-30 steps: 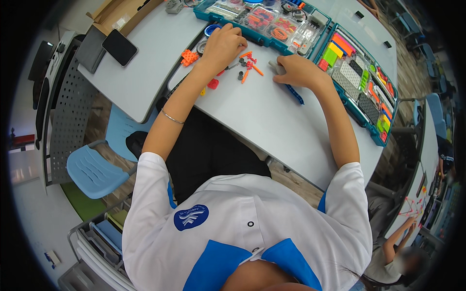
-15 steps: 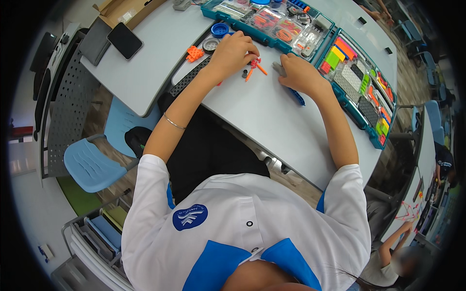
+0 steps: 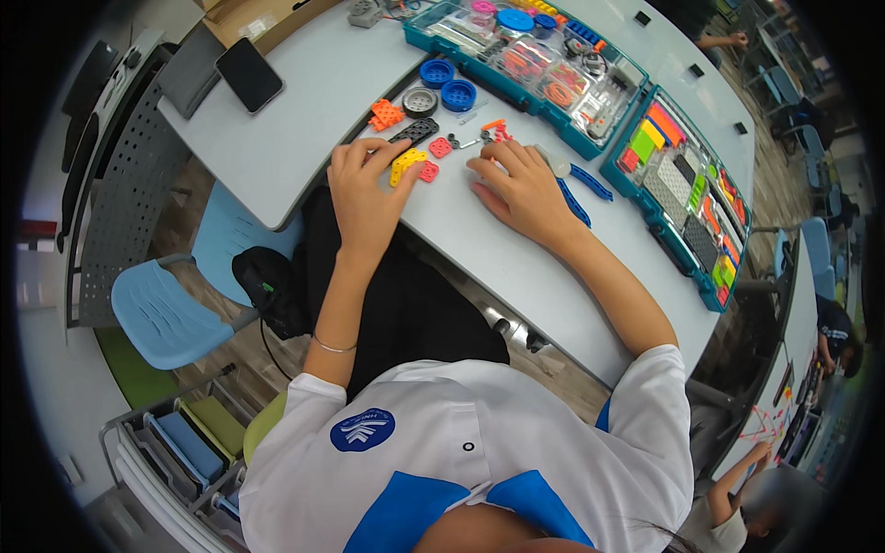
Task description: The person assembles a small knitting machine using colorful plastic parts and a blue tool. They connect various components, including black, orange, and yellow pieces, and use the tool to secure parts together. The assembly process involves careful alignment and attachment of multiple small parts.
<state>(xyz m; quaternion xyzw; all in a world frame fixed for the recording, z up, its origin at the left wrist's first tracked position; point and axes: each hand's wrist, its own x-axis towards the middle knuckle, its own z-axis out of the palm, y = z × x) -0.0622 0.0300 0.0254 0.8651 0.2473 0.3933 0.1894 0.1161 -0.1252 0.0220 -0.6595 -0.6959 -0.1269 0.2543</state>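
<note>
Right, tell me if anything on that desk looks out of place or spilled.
Nothing stands out. Small plastic parts lie loose by the left hand and right hand, the yellow piece among them; both teal trays sit flat, nothing spilled.

Two hands rest on the desk (image 3: 516, 276): the left hand (image 3: 364, 198) and the right hand (image 3: 521, 189). Just beyond the left hand lie two blue wheels (image 3: 437, 73), one grey-rimmed wheel (image 3: 420, 101) and one yellow plate (image 3: 406, 166) at its fingertips. Past the right hand stand two open teal parts cases (image 3: 645, 97), and far off the left hand lies one dark phone (image 3: 249, 76).
</note>
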